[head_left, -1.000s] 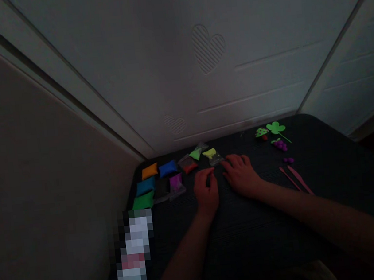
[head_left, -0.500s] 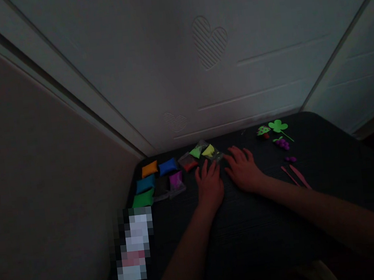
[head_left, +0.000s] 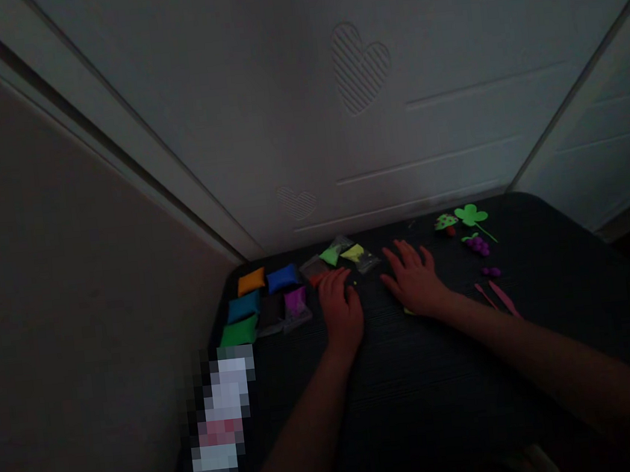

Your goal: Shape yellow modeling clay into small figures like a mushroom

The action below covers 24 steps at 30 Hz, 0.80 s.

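My left hand lies on the dark table with its fingers curled down over a small bag of red clay. Only the bag's left edge shows past the fingertips. My right hand rests palm down to the right of it, fingers stretched out and apart. A sliver of yellow-green clay peeks out from under the heel of that palm. Just beyond both hands lie a light green clay bag and a yellow clay bag.
Left of my hands sit orange, blue, teal, green and purple clay bags. Far right are a green clover shape, a small mushroom figure, purple clay grapes and two pink modelling tools. A white panel stands behind.
My left hand has shifted left and curled its fingers onto the red bag. My right hand has slid slightly right and flattened on the table.
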Each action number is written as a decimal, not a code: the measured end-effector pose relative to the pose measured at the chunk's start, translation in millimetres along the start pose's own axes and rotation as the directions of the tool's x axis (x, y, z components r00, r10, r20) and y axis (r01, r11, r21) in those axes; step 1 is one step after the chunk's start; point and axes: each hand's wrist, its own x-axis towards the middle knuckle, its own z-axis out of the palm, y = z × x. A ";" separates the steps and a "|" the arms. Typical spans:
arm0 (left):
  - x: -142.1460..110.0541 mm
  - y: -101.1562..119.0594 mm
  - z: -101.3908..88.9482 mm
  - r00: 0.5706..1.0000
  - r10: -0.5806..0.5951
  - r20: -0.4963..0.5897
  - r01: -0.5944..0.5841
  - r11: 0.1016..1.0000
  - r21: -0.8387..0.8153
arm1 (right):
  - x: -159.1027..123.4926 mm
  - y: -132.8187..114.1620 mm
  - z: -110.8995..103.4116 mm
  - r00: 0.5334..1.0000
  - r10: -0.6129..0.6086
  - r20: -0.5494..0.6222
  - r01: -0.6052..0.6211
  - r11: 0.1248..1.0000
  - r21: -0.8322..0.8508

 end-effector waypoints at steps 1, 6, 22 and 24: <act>0.2 0.5 -0.5 1.000 -0.003 -0.019 0.003 1.000 -0.012 | -0.3 -0.6 0.1 1.000 -0.027 0.011 0.027 1.000 0.005; -0.6 4.2 -1.3 0.998 -0.015 -0.067 0.012 0.999 -0.044 | 4.5 1.0 -1.4 0.998 -0.069 0.007 0.069 0.998 0.010; -0.6 7.5 -3.2 0.997 0.005 -0.080 -0.011 0.997 -0.083 | 17.6 7.9 -11.8 0.979 -0.202 0.027 0.202 0.979 -0.008; -0.3 7.6 -3.2 0.997 0.007 -0.077 -0.014 0.996 -0.088 | 19.8 7.3 -13.3 0.966 -0.249 0.063 0.250 0.968 -0.005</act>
